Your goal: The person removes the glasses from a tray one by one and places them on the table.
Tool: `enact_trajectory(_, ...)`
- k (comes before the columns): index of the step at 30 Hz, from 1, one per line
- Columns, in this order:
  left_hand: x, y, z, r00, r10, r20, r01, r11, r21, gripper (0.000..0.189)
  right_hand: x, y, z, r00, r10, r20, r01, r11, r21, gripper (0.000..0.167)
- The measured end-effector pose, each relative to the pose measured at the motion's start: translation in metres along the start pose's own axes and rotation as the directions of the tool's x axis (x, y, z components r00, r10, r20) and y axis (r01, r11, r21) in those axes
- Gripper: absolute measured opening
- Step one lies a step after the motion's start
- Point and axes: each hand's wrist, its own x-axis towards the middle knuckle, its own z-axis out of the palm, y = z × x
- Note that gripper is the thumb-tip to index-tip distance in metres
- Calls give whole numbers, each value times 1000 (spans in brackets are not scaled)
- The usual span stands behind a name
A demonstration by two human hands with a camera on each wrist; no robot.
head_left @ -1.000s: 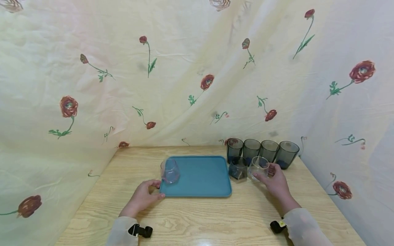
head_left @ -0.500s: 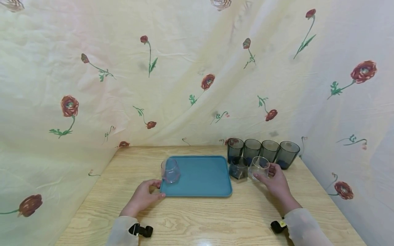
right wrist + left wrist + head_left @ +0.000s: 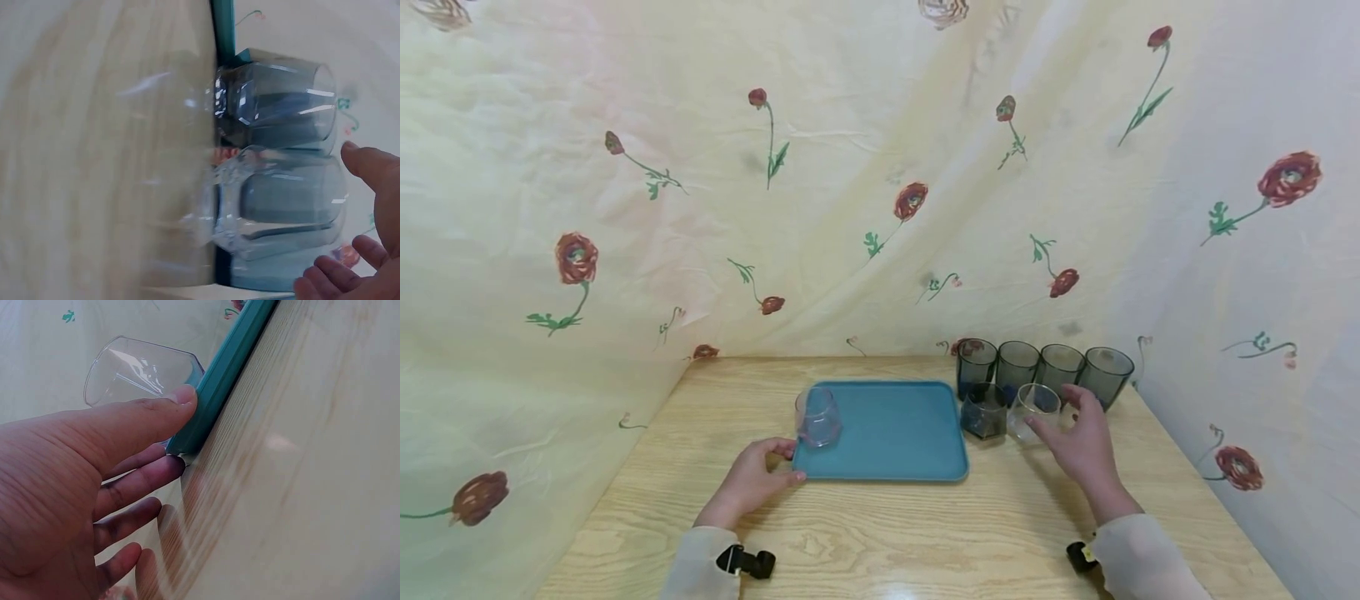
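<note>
My left hand [image 3: 751, 478] holds the front left corner of a blue tray [image 3: 895, 433], its thumb [image 3: 181, 395] on the rim and the fingertips at the edge. On the tray's left side stands a clear, pinkish glass [image 3: 818, 418], upright. Right of the tray, a dark-tinted glass [image 3: 983, 413] and a clear glass [image 3: 1032, 415] stand side by side on the table. Around the clear glass's right side is my right hand [image 3: 1086, 446], thumb and fingers spread. In the right wrist view a gap shows between the fingers and the clear glass [image 3: 281, 194].
A row of several tall grey tumblers [image 3: 1060, 368] stands behind the two glasses, near the back of the wooden table [image 3: 880, 533]. A flower-patterned cloth [image 3: 820, 208] hangs behind and along both sides.
My right hand has spread its fingers and let go of the clear glass, drawing slightly to the right. The left hand stays at the tray corner. The head view has shifted slightly.
</note>
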Motion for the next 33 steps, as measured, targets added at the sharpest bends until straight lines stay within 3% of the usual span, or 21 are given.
enact_trajectory(4,0,1,0,1000,6,-3,-6,1000,8,53,0,-13,-1,995,-52,-81,51,999,-20,85)
enact_trajectory(8,0,0,0,1000,6,-4,-6,1000,13,54,0,-32,2,992,-78,-97,80,997,11,82)
enact_trajectory(13,0,0,1,1000,-1,-4,1,1000,19,54,-2,-58,9,994,-88,-58,92,994,67,83)
enact_trajectory(17,0,0,1,1000,0,-6,0,1000,23,55,-3,-74,17,995,-100,-31,101,994,50,83)
enact_trajectory(33,0,-2,0,1000,8,-6,-8,1000,22,55,-1,-111,60,974,-203,104,181,964,193,77)
